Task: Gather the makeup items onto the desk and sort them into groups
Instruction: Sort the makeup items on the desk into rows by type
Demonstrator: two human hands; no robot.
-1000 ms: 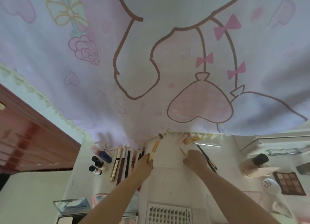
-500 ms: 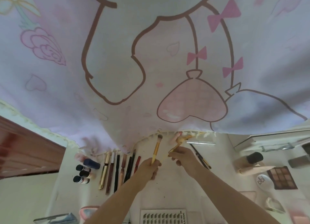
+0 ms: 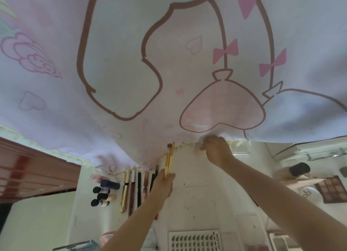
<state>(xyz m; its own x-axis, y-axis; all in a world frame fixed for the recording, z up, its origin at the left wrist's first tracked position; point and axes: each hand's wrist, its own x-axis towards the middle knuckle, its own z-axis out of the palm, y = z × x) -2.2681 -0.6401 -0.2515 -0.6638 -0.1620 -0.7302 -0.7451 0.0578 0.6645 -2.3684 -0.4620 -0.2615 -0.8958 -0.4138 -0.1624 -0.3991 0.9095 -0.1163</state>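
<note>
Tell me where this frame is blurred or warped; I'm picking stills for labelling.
Head view: wide-angle bending curves the curtain hem; the wooden panel at left is motion-smeared; the right hand and what it reaches are soft; the left hand's brushes stay fairly legible.

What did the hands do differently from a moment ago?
The left hand held one yellow-handled brush before; now it grips two brushes together. The right hand, which had picked up the second brush, has passed it over and reached farther back to the curtain's hem. The row of pencils and tubes stayed put.
</note>
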